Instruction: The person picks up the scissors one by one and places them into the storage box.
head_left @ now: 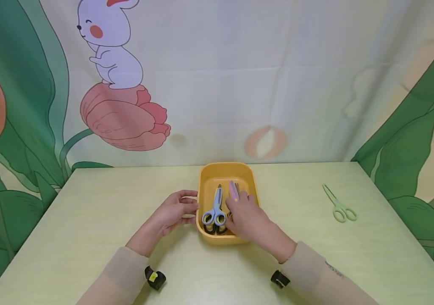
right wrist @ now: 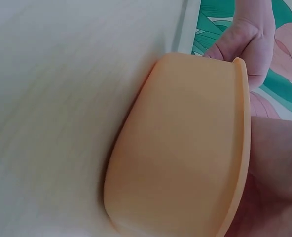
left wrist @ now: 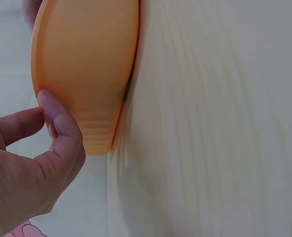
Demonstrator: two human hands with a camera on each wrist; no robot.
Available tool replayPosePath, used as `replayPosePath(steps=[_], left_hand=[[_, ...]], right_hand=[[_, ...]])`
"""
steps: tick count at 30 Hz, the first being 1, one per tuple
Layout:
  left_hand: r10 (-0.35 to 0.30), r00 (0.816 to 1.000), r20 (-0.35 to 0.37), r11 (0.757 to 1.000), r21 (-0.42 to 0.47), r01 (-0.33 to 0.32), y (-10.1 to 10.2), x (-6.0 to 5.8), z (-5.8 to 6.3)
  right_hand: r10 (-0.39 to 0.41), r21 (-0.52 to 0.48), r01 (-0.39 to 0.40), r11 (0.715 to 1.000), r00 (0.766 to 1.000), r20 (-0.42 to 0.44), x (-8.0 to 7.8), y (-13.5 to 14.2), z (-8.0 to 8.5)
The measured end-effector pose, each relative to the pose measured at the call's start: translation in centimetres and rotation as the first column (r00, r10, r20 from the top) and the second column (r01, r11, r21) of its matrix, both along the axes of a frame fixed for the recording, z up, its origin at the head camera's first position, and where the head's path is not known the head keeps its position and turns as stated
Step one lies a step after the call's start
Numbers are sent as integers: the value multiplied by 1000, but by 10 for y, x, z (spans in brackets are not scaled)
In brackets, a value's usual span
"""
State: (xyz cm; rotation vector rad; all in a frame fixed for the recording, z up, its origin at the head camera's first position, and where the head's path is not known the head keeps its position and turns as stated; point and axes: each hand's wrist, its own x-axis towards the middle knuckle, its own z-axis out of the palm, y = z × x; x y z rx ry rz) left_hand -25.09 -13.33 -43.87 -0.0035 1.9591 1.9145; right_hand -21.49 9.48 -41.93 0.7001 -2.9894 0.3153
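A yellow-orange plastic bin (head_left: 227, 239) stands on the table with several pairs of scissors in it. The left hand (head_left: 176, 210) is at its left side, fingertips touching the wall close under the rim; the left wrist view shows this hand (left wrist: 47, 163) beside the orange wall. My right hand (head_left: 248, 218) reaches down inside, over the handles of pink scissors (head_left: 234, 190) whose blades point away. Its fingertips are hidden, so I cannot tell whether they grip the handles. Left of it lie light-blue scissors (head_left: 218, 199), overlapping black-and-yellow handles (head_left: 210, 229).
Light-green scissors (head_left: 340, 207) lie closed on the pale table (head_left: 297, 195), right of the bin. A printed curtain (head_left: 217, 84) hangs behind the table's far edge. Black wrist devices (head_left: 156, 279) sit at both sleeves.
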Motion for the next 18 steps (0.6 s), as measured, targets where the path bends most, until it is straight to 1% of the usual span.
replayPosePath(steps=[5,12,18], left_hand=[[4,1000,7,1000,2,-4,0,-1,0],[-1,1000,4,1000,-4,1,1,0,0],[0,1000,-1,1000,-4,0,1,0,0]], right_hand=[[14,30,-16,999,999,53,-2,2,-1],[-25,67,16,998,992,127,-3,2,0],[-35,43,29,999,990,133,-1,4,1]])
